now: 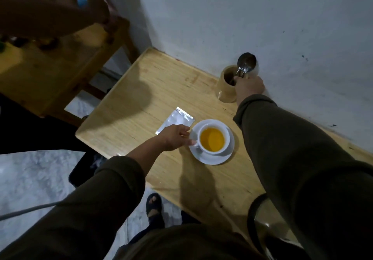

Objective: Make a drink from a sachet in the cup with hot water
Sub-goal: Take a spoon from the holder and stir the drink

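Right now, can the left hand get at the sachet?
Probably yes. The left hand rests at the cup handle, with the sachet lying flat on the table just beyond its knuckles, nothing between.

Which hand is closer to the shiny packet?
Left. The left hand lies right over the silver sachet beside the cup. The right hand is far off at the spoon holder by the wall.

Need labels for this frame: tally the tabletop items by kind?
Cup: 1
Saucer: 1
Sachet: 1
Spoon holder: 1
Spoons, held by right hand, count unclear: at least 1
Total: at least 5
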`<state>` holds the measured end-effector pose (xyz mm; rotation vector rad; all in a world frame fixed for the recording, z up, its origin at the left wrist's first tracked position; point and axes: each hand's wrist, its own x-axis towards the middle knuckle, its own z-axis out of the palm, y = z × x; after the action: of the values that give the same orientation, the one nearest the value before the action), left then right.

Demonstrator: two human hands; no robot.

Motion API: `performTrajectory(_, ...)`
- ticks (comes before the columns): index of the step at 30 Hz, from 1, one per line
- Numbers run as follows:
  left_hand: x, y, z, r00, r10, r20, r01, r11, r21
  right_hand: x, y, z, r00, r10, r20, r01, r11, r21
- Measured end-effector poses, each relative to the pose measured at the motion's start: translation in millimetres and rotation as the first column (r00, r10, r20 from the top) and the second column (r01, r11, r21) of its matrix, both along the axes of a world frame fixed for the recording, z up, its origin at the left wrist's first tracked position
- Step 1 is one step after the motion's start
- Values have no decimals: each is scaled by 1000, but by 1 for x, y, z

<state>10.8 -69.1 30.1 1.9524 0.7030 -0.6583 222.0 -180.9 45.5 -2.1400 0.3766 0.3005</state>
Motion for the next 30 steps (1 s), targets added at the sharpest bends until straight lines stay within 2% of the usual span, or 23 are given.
performTrajectory(3,-1,0,-2,1000,11,-3,-11,1000,-2,2,0,-4,999,8,32,-9,999,53)
performTrajectory(9,0,1,-4,1000,7,0,-7,1000,-21,1,1,-6,998,-20,58,17,999,44)
performTrajectory(16,2,0,-3,1000,-28,14,28,1000,4,0,7,14,986,-124,112,117,991,68)
performTrajectory(23,-2,-7,0,988,-146,54,135,976,170,-17,10,49,916,-30,400,-2,997,78)
performTrajectory(27,-6,-7,-1,964,-259,60,233,931,280,-41,10,76,884,-2,468,-29,998,58)
performTrajectory(30,-8,-8,4,903,-427,39,383,844,375,-69,3,88,885,-4,466,-22,998,51)
